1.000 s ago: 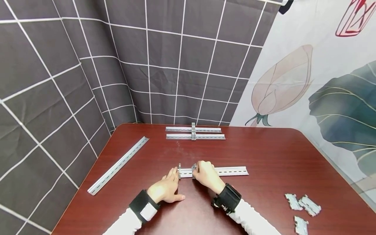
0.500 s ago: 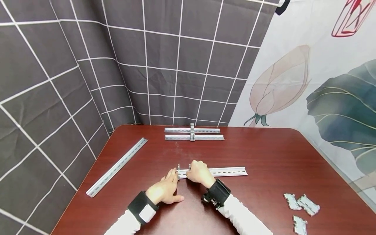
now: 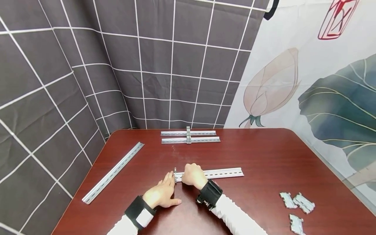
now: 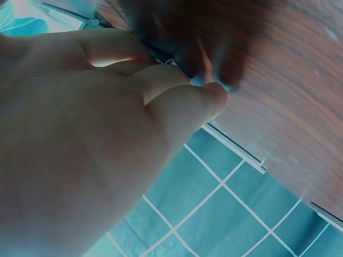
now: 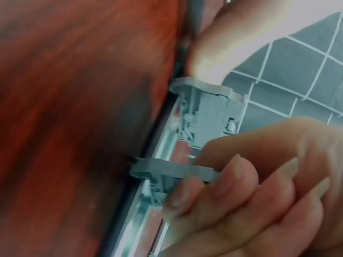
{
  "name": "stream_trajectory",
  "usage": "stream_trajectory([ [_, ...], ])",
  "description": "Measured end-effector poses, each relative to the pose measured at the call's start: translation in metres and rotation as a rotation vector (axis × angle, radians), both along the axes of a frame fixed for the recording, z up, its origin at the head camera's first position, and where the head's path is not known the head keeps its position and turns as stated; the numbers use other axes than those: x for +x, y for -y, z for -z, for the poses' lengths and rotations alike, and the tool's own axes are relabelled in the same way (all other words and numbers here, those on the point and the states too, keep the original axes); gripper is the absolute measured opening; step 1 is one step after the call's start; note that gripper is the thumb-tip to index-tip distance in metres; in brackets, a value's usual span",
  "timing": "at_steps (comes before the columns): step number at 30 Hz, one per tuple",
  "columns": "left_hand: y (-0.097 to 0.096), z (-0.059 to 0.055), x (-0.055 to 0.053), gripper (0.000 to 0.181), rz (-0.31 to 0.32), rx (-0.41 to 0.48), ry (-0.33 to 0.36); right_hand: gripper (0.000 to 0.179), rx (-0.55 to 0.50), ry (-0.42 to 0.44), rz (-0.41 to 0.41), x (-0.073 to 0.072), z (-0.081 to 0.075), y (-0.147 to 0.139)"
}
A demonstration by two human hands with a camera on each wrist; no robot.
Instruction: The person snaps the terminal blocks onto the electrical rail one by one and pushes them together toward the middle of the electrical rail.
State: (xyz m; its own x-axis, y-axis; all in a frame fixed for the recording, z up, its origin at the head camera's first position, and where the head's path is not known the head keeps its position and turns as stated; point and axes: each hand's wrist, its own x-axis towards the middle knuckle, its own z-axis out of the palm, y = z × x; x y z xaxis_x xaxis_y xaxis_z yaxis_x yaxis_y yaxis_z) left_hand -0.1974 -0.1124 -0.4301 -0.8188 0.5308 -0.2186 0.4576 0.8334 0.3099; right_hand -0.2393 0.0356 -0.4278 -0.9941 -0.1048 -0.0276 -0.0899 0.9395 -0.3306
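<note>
A slotted metal DIN rail point(image 3: 225, 173) lies crosswise in front of me. Near its left end stands a thin grey terminal block point(image 3: 175, 175); its flat side shows in the right wrist view as a grey block point(image 5: 210, 115). My left hand point(image 3: 160, 194) lies on the table with fingers stretched out, fingertips right at that block. My right hand point(image 3: 194, 175) is over the rail just to the right. In the right wrist view its thumb and curled fingers pinch a second grey terminal block point(image 5: 170, 169) on the rail, a small gap from the first. The hand hides this block in the head view.
Two more rails point(image 3: 202, 139) lie parallel at the back, with upright terminal blocks point(image 3: 188, 135) across their middle. Another rail point(image 3: 113, 173) lies slanted at the left. Several loose terminal blocks point(image 3: 304, 203) lie flat at the right. A grey checked curtain point(image 3: 158, 85) hangs behind the table.
My right hand has moved left along the rail with the terminal block, closer to the block at the left end. The left hand has stayed in place. The head view has shifted slightly.
</note>
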Motion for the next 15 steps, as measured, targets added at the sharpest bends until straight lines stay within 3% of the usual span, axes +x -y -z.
stream_trajectory([
  [6,0.001,0.003,0.0,0.088,-0.01,0.003,0.001,0.013,-0.013,-0.139,0.029,0.01,0.01,0.003],
  [9,0.002,0.005,0.0,0.088,-0.009,0.004,0.0,0.019,-0.019,-0.209,0.0,0.014,0.012,-0.003],
  [11,0.002,0.007,0.0,0.089,-0.012,0.006,0.005,0.031,-0.03,-0.209,-0.015,0.015,0.01,-0.011],
  [15,0.002,0.006,0.0,0.089,-0.023,0.0,0.013,0.053,-0.064,-0.128,0.012,0.011,-0.003,-0.042],
])
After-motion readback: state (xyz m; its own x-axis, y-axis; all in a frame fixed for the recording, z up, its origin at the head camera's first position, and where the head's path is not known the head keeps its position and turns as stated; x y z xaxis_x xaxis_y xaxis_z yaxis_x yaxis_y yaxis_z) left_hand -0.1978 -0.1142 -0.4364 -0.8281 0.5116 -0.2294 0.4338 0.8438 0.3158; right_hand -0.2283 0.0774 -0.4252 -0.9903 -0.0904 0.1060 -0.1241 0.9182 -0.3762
